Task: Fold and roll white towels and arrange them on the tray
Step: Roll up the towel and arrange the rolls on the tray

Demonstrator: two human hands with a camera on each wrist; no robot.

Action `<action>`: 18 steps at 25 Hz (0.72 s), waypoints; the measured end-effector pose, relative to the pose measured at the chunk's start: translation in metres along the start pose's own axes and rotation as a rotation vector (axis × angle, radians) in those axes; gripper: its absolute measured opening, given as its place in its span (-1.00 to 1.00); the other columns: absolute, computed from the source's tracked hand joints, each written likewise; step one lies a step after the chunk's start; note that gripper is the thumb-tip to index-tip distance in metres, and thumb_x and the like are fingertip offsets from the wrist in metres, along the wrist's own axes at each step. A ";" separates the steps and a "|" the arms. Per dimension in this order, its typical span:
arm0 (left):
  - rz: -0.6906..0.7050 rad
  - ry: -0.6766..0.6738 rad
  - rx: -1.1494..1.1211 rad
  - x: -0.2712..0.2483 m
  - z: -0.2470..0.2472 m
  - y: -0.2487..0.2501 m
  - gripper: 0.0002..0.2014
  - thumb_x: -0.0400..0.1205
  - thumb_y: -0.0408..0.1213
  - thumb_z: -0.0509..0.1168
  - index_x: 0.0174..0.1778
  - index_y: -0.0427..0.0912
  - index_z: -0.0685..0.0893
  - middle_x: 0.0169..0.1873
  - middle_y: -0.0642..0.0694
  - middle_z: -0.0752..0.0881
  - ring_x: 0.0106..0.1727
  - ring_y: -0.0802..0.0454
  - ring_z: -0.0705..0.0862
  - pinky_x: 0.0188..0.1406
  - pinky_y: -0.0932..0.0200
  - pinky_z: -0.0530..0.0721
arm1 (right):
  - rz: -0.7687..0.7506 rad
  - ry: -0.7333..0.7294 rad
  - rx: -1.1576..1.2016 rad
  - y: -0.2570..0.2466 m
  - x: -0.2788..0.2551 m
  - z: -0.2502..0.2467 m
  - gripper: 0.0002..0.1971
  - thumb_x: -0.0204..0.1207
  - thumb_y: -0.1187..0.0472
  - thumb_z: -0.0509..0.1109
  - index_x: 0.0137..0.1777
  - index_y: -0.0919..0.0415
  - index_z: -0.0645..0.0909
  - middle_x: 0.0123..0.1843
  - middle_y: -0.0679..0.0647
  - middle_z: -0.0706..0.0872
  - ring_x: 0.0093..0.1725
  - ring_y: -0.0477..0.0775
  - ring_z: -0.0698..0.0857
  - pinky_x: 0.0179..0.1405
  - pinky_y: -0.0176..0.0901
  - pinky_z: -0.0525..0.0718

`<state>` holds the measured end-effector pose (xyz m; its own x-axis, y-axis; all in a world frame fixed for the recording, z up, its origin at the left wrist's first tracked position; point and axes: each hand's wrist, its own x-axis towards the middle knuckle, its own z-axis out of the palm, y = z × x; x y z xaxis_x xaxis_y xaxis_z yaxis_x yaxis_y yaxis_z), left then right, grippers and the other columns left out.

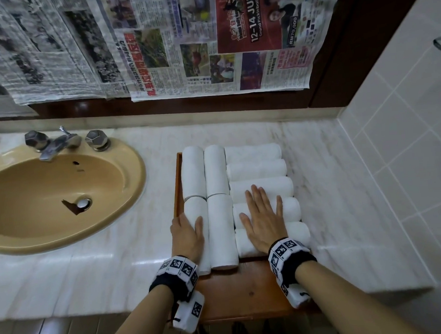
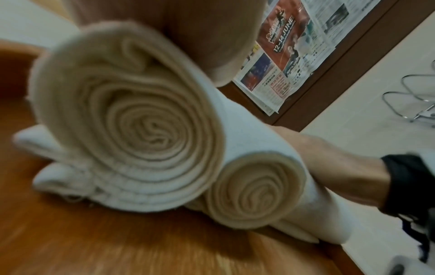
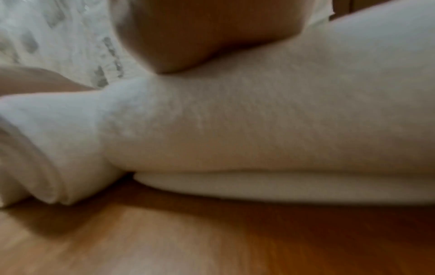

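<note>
A brown wooden tray (image 1: 237,287) sits on the marble counter with several rolled white towels on it. On its left side the rolls run front to back in two columns. On its right side a stack of rolls (image 1: 255,169) lies crosswise. My left hand (image 1: 187,233) holds the near-left roll (image 1: 194,207), thumb on top, fingers bent down its left side and hidden. That roll's spiral end (image 2: 141,126) fills the left wrist view, beside a second roll end (image 2: 256,191). My right hand (image 1: 262,216) lies flat with straight, spread fingers on the near crosswise rolls (image 3: 259,121).
A tan sink (image 1: 48,198) with a chrome tap (image 1: 55,143) is to the left of the tray. Newspaper sheets (image 1: 207,51) hang on the back wall. A white tiled wall (image 1: 405,129) closes the right side. The tray's near end overhangs the counter's front edge.
</note>
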<state>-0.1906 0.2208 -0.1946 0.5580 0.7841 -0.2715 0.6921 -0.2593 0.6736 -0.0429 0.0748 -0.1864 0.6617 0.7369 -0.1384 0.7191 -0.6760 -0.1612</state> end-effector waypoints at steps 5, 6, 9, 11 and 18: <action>0.026 0.006 -0.015 0.009 0.001 0.005 -0.48 0.75 -0.02 0.10 0.48 -0.34 0.33 0.49 -0.29 0.30 0.47 -0.22 0.30 0.48 -0.04 0.28 | -0.274 -0.015 -0.101 -0.026 0.010 -0.007 -0.32 0.67 -0.25 -0.15 0.73 0.01 -0.09 0.74 -0.11 -0.21 0.69 0.06 -0.33 0.51 0.56 -0.34; 0.029 -0.002 -0.031 0.013 0.001 0.005 -0.48 0.75 -0.01 0.11 0.48 -0.33 0.34 0.47 -0.29 0.32 0.46 -0.22 0.32 0.47 -0.04 0.29 | -0.283 -0.018 -0.122 -0.028 0.012 -0.004 -0.33 0.68 -0.25 -0.17 0.73 0.00 -0.07 0.74 -0.13 -0.18 0.70 0.08 -0.33 0.50 0.58 -0.34; 0.034 0.005 -0.075 0.015 0.003 0.001 -0.53 0.75 -0.04 0.10 0.45 -0.32 0.38 0.44 -0.26 0.37 0.44 -0.18 0.34 0.43 0.06 0.29 | -0.261 0.018 -0.145 -0.028 0.015 0.006 -0.36 0.68 -0.24 -0.17 0.72 -0.02 0.03 0.75 -0.14 -0.10 0.71 0.15 -0.26 0.49 0.62 -0.27; 0.024 0.013 -0.110 0.019 0.007 -0.006 -0.53 0.76 -0.04 0.09 0.46 -0.32 0.38 0.44 -0.23 0.35 0.46 -0.15 0.35 0.42 0.13 0.27 | -0.249 0.015 -0.165 -0.028 0.017 0.009 -0.37 0.68 -0.24 -0.17 0.71 -0.03 0.05 0.75 -0.11 -0.09 0.71 0.18 -0.24 0.50 0.63 -0.22; -0.049 0.063 0.165 0.012 -0.007 0.009 -0.44 0.57 0.18 0.32 0.22 -0.27 0.54 0.24 -0.19 0.46 0.21 -0.18 0.56 0.22 -0.06 0.62 | -0.250 -0.034 -0.146 -0.027 0.018 0.004 -0.33 0.66 -0.27 -0.25 0.73 -0.05 -0.07 0.74 -0.09 -0.21 0.69 0.13 -0.34 0.51 0.58 -0.29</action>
<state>-0.1808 0.2322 -0.1867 0.4955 0.8306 -0.2541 0.7866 -0.3050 0.5369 -0.0511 0.1061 -0.1887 0.4545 0.8788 -0.1456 0.8835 -0.4655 -0.0520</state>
